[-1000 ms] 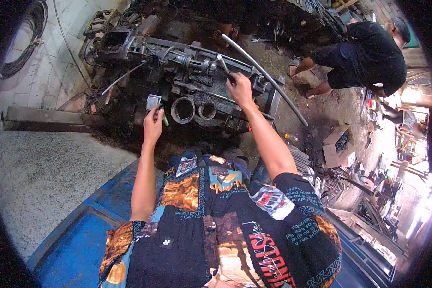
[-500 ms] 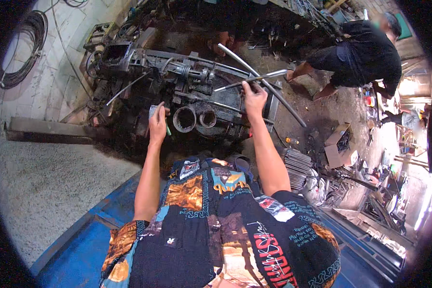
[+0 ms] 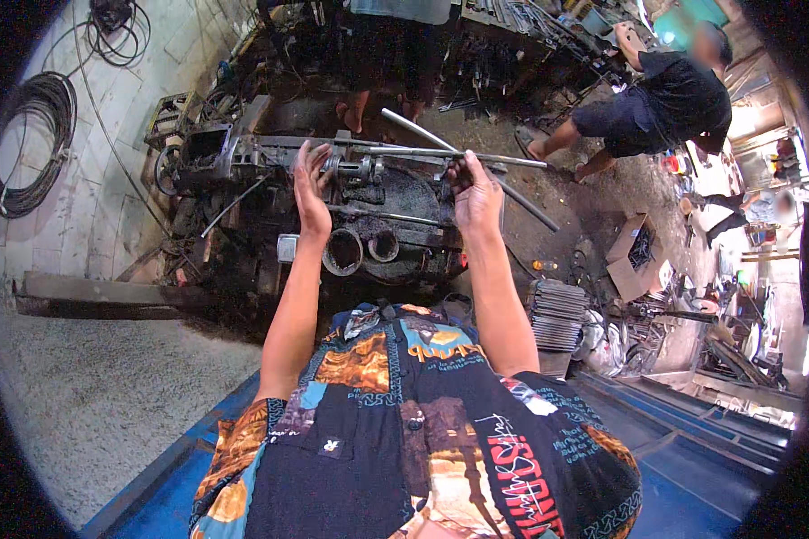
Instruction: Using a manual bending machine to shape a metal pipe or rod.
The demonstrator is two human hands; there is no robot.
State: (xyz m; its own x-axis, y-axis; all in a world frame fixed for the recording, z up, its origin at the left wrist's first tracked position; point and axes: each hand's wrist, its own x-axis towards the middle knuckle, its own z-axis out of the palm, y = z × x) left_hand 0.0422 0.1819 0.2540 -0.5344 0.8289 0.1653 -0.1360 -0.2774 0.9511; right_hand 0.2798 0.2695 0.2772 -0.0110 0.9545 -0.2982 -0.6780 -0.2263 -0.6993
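Note:
My left hand (image 3: 311, 193) is raised beside the metal spindle (image 3: 355, 168) of a dark, greasy machine, fingers stretched and holding nothing visible. On the right, my right hand (image 3: 478, 196) has its fingers curled at a thin metal rod (image 3: 517, 163), which lies roughly level across the machine's far side. Crossing behind the rod is a longer, slanted metal tube (image 3: 532, 208). Between my forearms stand two open cylindrical sleeves, a wider one (image 3: 327, 258) and a narrower one (image 3: 395, 248). A small pale box (image 3: 287, 248) sits left of them.
Coiled cable (image 3: 66, 135) hangs on the left wall. A person in dark clothes (image 3: 670, 112) is at the far right; another person's feet (image 3: 358, 110) show beyond the machine. An open cardboard box (image 3: 634, 274) and stacked ribbed metal parts (image 3: 553, 310) lie to the right.
My left hand has moved up and away from the small box, toward the spindle. The rod at my right hand has turned from slanted to nearly level. The person at right has raised an arm.

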